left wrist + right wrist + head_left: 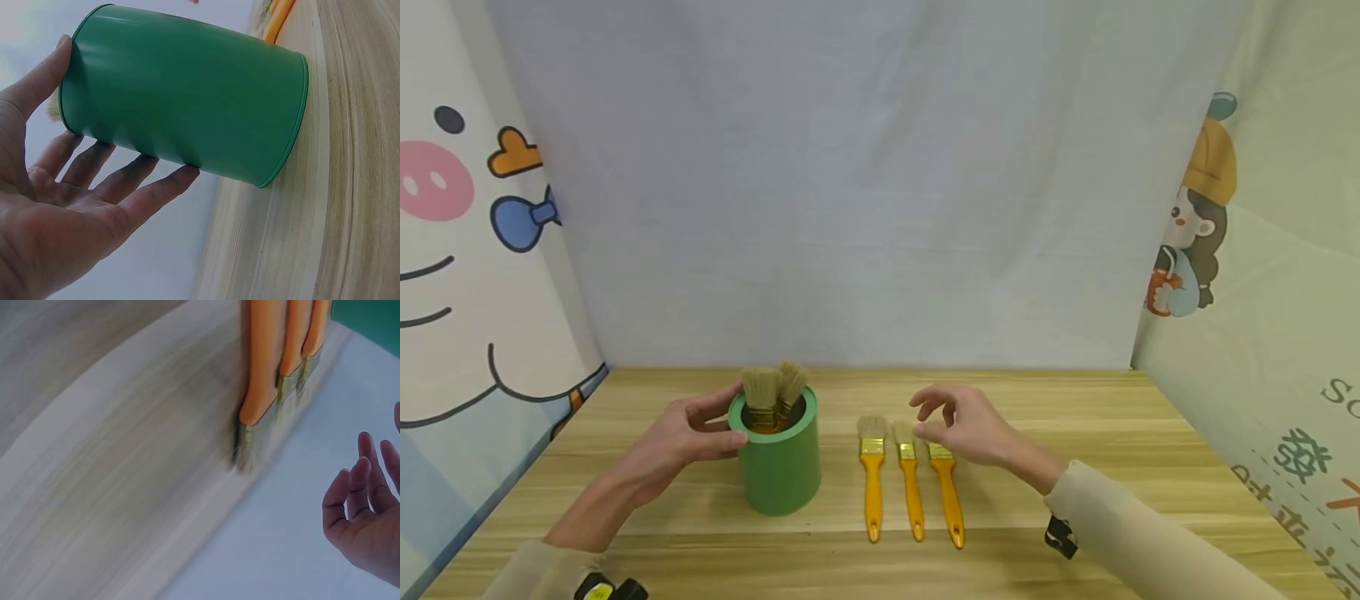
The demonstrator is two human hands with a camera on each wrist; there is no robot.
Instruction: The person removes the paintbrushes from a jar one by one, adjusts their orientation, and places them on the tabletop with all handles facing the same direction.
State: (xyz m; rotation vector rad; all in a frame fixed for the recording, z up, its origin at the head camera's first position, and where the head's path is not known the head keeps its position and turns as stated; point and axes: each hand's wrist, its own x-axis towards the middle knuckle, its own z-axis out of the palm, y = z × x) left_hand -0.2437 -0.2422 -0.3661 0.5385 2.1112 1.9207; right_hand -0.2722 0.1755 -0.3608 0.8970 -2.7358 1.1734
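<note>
A green can (pixel 780 475) stands upright on the wooden table, with two bristle brushes (pixel 762 390) in it, bristles up. My left hand (pixel 681 437) holds the can's left side, thumb at the rim; the left wrist view shows fingertips against the green wall (pixel 181 94). Three orange-handled brushes lie side by side right of the can: a left one (pixel 872 479), a middle one (pixel 912 487) and a right one (pixel 947 492). My right hand (pixel 966 425) hovers over the bristle end of the right brush, fingers loosely bent, holding nothing; it also shows in the right wrist view (pixel 369 512).
The wooden table (pixel 1075 417) reaches back to a pale grey cloth (pixel 865 208). Printed cloths with cartoon figures hang at the left (pixel 467 317) and right (pixel 1262 350).
</note>
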